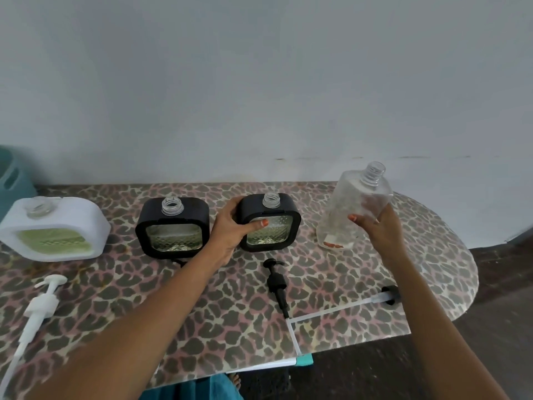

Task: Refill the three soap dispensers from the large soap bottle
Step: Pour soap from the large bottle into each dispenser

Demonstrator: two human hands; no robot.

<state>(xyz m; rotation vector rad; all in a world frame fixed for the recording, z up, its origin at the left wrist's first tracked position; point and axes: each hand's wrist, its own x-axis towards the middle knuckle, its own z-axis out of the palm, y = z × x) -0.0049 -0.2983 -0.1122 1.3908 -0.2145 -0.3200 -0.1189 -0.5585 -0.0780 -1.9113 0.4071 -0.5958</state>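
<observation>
Quickly, left to right: a teal plastic basket (13,176) sat at the far left edge, against the wall. Next came a white square soap dispenser (54,229), uncapped, its window showing green soap, standing on the leopard-print table cover (202,313). Its white pump head with long tube (41,300) lay flat in front of it. Near centre stood a black square soap dispenser with a clear textured window (173,226), neck open, some greenish liquid low inside.

The left hand (230,226) gripped a second black square dispenser (278,233), just right of the first: thumb on the window, fingers curled over its upper left corner. That one was open too. A black pump head (277,281) lay in front of it.

The right hand (380,229) held the large clear plastic soap bottle (343,209), fingers wrapped round its upper body, thumb in front. The bottle was uncapped, tilted neck up and to the right, nearly empty (orange residue at the base); whether its base touched the table, I couldn't tell. A black cap with white tube (390,294) lay partly behind the right forearm.
</observation>
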